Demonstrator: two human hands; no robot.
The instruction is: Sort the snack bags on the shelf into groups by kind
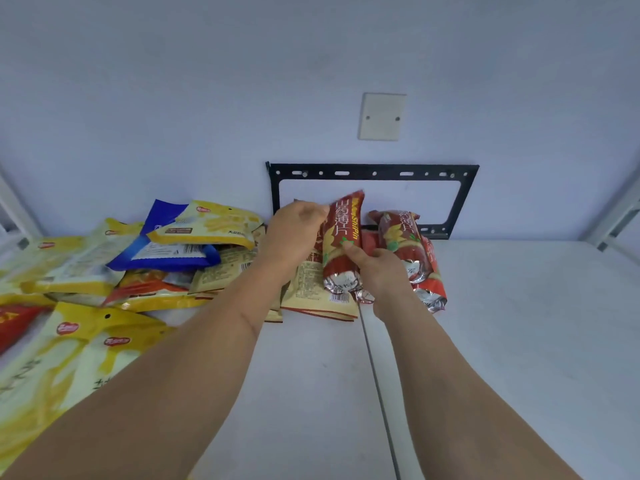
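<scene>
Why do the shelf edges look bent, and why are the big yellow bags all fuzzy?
Head view: the wide-angle lens bows the shelf posts at the sides; the near yellow bags are smeared at the frame's edge, while the red bag held by the left hand and right hand has readable print; its foil end glints.

Both hands, left hand point(294, 230) and right hand point(381, 271), grip one red snack bag point(343, 237) above the shelf point(519, 323).

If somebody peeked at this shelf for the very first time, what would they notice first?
Probably the dark red snack bag in the middle, held up by the left hand near its top and the right hand lower down. Next, the messy heap of yellow bags with one blue bag on the left. More red bags lie just right of the hands.
</scene>
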